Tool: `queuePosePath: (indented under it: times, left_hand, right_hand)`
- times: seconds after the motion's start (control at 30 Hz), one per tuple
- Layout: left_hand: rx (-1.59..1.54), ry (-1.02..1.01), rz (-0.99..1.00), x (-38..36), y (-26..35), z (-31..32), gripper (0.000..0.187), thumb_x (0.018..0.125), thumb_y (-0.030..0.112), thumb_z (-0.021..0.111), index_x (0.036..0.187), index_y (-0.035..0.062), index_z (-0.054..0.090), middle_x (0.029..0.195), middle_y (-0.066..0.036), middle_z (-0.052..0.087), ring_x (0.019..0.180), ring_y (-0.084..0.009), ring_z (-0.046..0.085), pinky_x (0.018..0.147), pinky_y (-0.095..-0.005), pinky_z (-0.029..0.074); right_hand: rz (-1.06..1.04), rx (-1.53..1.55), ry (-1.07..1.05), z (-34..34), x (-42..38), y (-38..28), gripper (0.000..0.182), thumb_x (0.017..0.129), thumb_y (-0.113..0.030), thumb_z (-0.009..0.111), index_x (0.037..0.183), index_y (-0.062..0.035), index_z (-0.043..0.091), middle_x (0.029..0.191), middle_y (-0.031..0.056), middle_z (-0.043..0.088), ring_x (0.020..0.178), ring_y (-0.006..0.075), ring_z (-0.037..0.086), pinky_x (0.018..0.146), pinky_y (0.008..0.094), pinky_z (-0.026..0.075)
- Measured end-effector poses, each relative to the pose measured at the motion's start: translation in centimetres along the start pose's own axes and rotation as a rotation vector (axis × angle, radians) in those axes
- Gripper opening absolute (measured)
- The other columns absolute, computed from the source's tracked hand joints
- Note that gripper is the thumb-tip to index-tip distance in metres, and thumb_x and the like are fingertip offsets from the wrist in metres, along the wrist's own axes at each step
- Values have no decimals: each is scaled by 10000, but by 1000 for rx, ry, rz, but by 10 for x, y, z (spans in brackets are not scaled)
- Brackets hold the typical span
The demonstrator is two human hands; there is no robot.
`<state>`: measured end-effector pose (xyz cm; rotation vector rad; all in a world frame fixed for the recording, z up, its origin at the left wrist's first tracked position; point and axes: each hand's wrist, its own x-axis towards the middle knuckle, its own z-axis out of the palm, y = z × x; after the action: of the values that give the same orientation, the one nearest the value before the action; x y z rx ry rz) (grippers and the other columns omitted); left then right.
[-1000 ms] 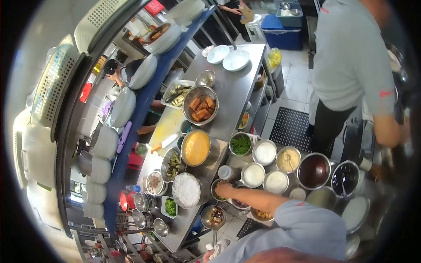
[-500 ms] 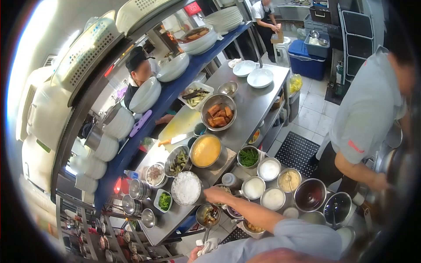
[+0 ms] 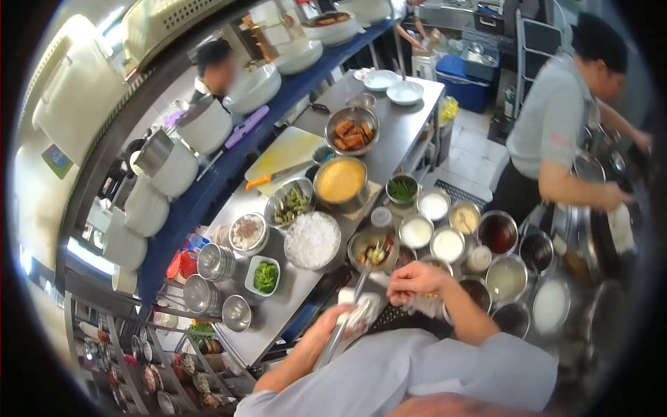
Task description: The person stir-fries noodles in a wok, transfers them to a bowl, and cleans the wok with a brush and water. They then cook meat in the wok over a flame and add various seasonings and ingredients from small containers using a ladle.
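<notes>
My left hand [image 3: 326, 330] grips the long metal handle of a ladle [image 3: 363, 274], with a white cloth [image 3: 361, 311] bunched around it. Dark and pale pieces of food [image 3: 375, 252] lie in the ladle's bowl, beside the large bowl of white powder or flakes [image 3: 312, 240]. Just right of the handle is my right hand [image 3: 419, 280], its fingers pinched together. Whatever they hold, if anything, does not show. Pots with white contents [image 3: 447, 244] and one of chopped greens [image 3: 402, 188] stand beyond that hand.
On the steel counter stand a pot of yellow liquid [image 3: 340, 179], a bowl of browned chunks [image 3: 352, 131], a knife [image 3: 278, 175] by a cutting board, and a dish of broccoli [image 3: 265, 276]. A co-worker [image 3: 556, 132] stands at the right; another person [image 3: 214, 69] is behind the shelf.
My right hand has drawn back from beside the white bowl toward me. The ladle in my left hand has moved up and right, and my view has shifted.
</notes>
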<state>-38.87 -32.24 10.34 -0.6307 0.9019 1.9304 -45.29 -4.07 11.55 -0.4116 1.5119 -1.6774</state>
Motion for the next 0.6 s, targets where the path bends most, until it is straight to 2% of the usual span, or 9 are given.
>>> queuePosePath:
  times: [0.13,0.27,0.3,0.33,0.37,0.4,0.47,0.53,0.6]
  left_hand:
    - [409,-32,108,48,37,30,271,865,237,587,1013,10,592,792,-105,656,615,-193,654,391,-237,473]
    - [574,-231,184,86,6,106,301,841,274,623,999,20,592,820,-73,639,673,-178,644,492,-262,481]
    - [620,-343,166,105,-10,115,332,861,315,602,1011,19,591,838,-78,642,698,-187,643,510,-269,481]
    - [572,-437,125,88,-34,143,386,884,380,577,1038,26,587,849,-78,648,702,-198,639,548,-286,494]
    - [542,-638,59,99,-61,150,438,913,432,532,1081,29,574,853,-82,654,720,-208,640,619,-309,514]
    - [524,-626,-61,104,-90,158,526,923,510,454,1090,26,573,799,-120,659,632,-225,628,510,-289,490]
    - [529,-550,-95,78,-145,166,579,931,531,415,1162,16,546,923,-137,659,719,-252,641,560,-300,517]
    - [508,-689,-338,76,-186,147,525,927,526,465,1242,109,523,1137,-76,621,937,-225,625,686,-358,535]
    - [606,-844,-539,79,-207,122,583,921,565,436,1313,136,480,1213,-110,588,972,-272,615,643,-363,540]
  right_hand:
    - [-75,146,-62,90,-17,46,392,994,-347,467,1139,-6,597,955,105,687,860,176,667,711,280,514]
    - [-438,1080,398,207,-23,40,338,960,-305,509,1214,-82,496,1071,127,611,923,248,626,756,395,515]
    - [-380,1223,656,223,-35,30,245,943,-246,502,1141,-101,508,845,51,592,730,191,599,706,404,507]
    - [-673,1291,576,230,-50,41,177,942,-198,473,1084,-97,505,668,-30,479,528,106,498,573,336,486]
    - [-786,1280,644,240,-73,45,148,946,-190,464,1053,-97,506,645,-46,435,489,79,438,511,292,432]
    - [-894,1269,708,255,-95,52,123,950,-182,456,1023,-96,506,622,-62,392,449,52,379,448,247,379]
    - [-994,1221,869,291,-138,69,110,950,-157,441,1015,-101,509,609,-70,365,425,23,354,421,227,357]
    - [-1115,1252,1025,338,-171,82,120,946,-125,439,1030,-82,512,604,-66,374,407,37,351,401,232,345]
    - [-1159,1146,1260,381,-201,99,144,934,-102,452,1058,-61,512,605,-60,384,393,48,350,375,242,334]
